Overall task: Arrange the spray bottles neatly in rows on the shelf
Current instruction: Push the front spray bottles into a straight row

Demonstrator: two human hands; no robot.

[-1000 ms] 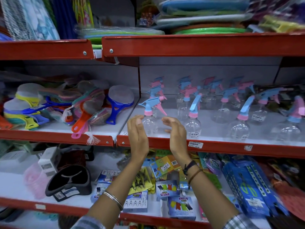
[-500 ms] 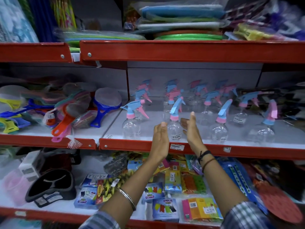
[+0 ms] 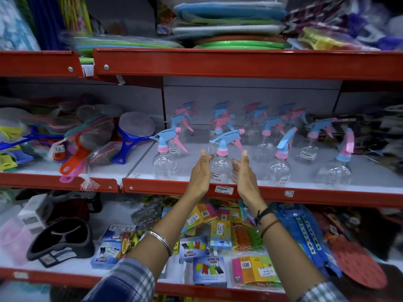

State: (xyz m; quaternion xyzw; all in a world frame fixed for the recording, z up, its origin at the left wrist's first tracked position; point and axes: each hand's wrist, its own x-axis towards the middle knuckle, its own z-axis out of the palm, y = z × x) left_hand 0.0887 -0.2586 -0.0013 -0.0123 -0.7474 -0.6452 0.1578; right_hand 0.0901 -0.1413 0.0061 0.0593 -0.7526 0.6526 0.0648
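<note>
Standing upright at the front edge of the red-edged white shelf (image 3: 305, 194), second from the left in the front row: clear plastic spray bottle with blue trigger and pink collar (image 3: 220, 164). Flanking it, left hand (image 3: 199, 174) and right hand (image 3: 244, 173), palms facing inward, fingers (image 3: 204, 154) extended and spread flat, gripping nothing; touching the bottle's sides or just beside them, hard to tell. Standing in rows behind and alongside: more clear spray bottles (image 3: 280, 165).
</note>
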